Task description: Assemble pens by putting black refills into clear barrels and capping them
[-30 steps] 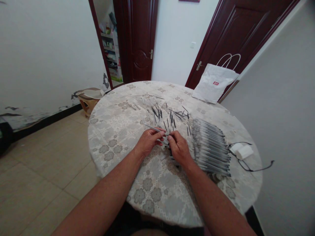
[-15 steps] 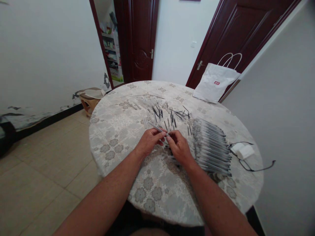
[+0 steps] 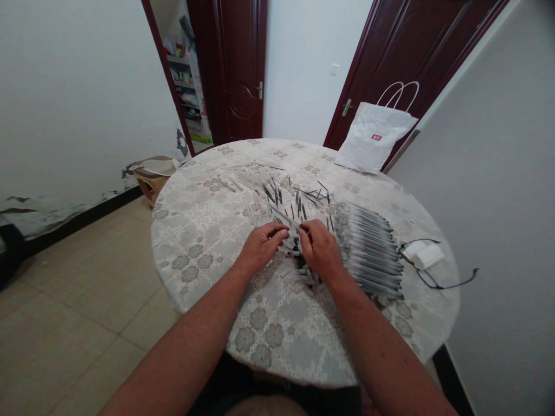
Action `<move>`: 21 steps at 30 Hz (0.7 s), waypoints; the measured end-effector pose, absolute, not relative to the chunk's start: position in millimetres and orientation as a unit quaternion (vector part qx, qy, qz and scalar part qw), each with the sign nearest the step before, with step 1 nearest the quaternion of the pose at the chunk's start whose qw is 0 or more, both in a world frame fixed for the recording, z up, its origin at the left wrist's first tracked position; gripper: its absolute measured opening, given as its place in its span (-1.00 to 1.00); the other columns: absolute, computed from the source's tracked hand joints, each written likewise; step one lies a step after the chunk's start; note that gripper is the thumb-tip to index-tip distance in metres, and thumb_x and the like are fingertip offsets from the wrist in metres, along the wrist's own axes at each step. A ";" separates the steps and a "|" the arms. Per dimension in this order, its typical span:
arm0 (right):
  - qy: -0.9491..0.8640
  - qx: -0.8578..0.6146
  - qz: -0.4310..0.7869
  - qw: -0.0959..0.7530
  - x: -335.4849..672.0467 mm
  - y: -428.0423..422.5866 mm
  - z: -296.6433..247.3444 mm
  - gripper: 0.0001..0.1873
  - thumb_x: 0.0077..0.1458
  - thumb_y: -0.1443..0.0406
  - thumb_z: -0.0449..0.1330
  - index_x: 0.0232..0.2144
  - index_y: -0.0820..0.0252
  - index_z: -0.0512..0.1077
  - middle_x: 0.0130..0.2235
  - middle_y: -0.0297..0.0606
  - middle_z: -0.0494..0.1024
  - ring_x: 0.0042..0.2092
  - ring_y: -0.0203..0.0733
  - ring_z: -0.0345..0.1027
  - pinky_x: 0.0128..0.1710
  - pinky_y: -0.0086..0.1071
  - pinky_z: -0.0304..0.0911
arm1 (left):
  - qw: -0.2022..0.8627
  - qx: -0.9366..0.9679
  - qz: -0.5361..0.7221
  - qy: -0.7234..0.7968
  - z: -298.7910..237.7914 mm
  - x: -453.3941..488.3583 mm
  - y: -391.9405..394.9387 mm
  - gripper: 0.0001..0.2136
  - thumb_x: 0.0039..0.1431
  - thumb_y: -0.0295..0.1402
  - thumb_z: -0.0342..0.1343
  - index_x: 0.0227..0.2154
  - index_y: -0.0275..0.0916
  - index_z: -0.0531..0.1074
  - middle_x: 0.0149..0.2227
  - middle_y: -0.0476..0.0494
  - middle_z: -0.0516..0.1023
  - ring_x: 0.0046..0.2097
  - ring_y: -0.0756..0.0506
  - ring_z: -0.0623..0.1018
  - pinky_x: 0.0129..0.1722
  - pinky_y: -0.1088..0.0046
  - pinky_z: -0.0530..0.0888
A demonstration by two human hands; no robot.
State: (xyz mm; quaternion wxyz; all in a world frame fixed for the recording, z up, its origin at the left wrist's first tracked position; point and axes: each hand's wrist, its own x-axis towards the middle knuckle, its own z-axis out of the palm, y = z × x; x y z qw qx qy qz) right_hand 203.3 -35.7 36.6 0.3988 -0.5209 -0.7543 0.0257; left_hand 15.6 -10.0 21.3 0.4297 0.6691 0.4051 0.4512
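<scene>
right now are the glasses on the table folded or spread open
Spread, not folded: the glasses lie on the table with one arm stretched out to the right.

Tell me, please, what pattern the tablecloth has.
The tablecloth is pale beige with grey floral medallions; head view.

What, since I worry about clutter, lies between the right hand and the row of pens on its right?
Nothing visible does. The right hand, pinching a thin pen piece, sits close beside the row of pens, with only a strip of tablecloth between; loose pen parts lie farther away.
</scene>
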 end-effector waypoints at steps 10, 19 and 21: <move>-0.693 -0.560 -0.039 0.452 212.5 -30.9 36.1 -0.84 0.31 0.25 0.02 -0.14 0.16 0.35 -0.23 -0.19 0.48 -0.23 -0.14 0.34 -0.16 -0.30 0.23 | 0.109 0.876 0.205 0.423 4.2 27.3 -15.3 -0.72 0.29 -0.44 0.00 -0.03 -0.11 0.51 -0.03 -0.17 0.52 -0.05 -0.15 0.53 -0.16 0.39 0.43; -0.689 -0.560 -0.027 0.460 210.3 -33.8 40.5 -0.86 0.31 0.25 0.04 -0.16 0.16 0.36 -0.23 -0.20 0.49 -0.24 -0.16 0.36 -0.16 -0.33 0.23 | 0.042 0.879 0.135 0.456 10.9 29.2 -21.4 -0.84 0.29 -0.43 0.01 -0.23 -0.16 0.50 -0.16 -0.21 0.49 -0.10 -0.18 0.49 -0.22 0.35 0.39; -0.688 -0.557 -0.024 0.465 210.2 -34.5 40.7 -0.85 0.31 0.25 0.03 -0.16 0.16 0.36 -0.23 -0.19 0.50 -0.24 -0.17 0.37 -0.17 -0.33 0.24 | 0.068 0.864 0.194 0.460 9.4 27.0 -21.1 -0.84 0.29 -0.43 0.01 -0.19 -0.17 0.48 -0.14 -0.23 0.50 -0.06 -0.19 0.48 -0.15 0.32 0.40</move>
